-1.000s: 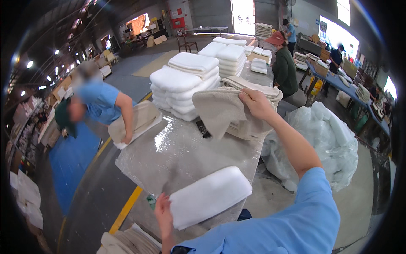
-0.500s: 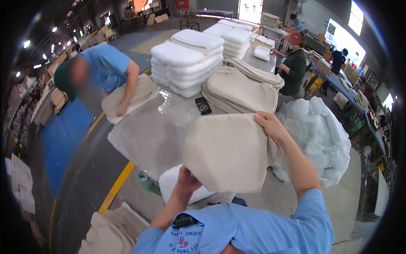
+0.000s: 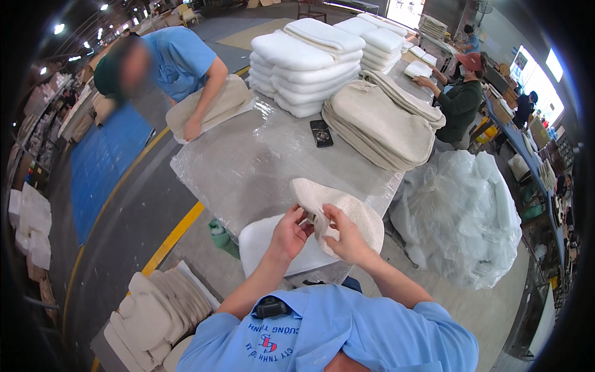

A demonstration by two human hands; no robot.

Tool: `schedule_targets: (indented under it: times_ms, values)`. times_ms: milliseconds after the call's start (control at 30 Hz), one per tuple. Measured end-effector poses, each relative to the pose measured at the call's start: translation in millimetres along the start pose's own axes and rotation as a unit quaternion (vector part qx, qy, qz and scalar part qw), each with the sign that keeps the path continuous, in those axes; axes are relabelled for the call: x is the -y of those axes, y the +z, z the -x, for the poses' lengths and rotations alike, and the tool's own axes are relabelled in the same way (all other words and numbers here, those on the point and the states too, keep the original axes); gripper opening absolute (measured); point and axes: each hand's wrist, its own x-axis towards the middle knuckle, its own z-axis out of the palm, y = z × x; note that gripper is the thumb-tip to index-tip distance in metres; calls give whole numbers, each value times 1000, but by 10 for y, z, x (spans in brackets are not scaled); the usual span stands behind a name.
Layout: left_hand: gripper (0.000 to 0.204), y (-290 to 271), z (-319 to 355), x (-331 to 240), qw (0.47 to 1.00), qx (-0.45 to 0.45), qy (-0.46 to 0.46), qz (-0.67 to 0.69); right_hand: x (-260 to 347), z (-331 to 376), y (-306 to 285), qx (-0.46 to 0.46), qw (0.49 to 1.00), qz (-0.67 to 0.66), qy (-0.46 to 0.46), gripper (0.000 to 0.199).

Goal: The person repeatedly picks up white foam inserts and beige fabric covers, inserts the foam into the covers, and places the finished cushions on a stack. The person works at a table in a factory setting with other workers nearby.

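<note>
A beige fabric cover (image 3: 347,211) is bunched up in front of me, just above the near edge of the plastic-wrapped table (image 3: 248,167). My left hand (image 3: 290,232) pinches its open edge from the left. My right hand (image 3: 347,239) grips the same edge from the right. A white foam cushion (image 3: 260,245) lies flat on the table under my left hand. The cover's far end rests on the tabletop.
A stack of beige covers (image 3: 381,121) and piles of white foam cushions (image 3: 304,59) sit at the table's far end, with a black phone (image 3: 321,132) between. A co-worker in blue (image 3: 180,62) leans over the left edge. A big clear plastic bag (image 3: 458,217) stands right. Cushions (image 3: 155,313) are stacked lower left.
The cover was spread wide between my hands; now it is bunched and lowered near the foam cushion, with both hands close together at its opening.
</note>
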Motion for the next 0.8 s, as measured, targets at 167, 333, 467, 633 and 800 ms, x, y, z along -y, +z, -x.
schedule_targets:
  times_ms: [167, 333, 467, 633, 800]
  values:
    - [49, 203, 121, 134, 995, 35, 62, -70, -159, -6, -149, 12, 999, -6, 38, 95]
    - [28, 95, -10, 259, 983, -12, 80, -166, 116, 28, 147, -72, 992, 90, -43, 85]
    - [9, 241, -169, 328, 938, -42, 132, -319, -74, 64, 60, -156, 986, 53, -20, 71]
    - [20, 256, -100, 147, 858, -58, 171, -481, -157, 8, -380, -155, 984, 4, 86, 45]
    - [35, 243, 44, 88, 694, -36, 259, -670, -181, -187, -746, -283, 959, 13, 16, 28]
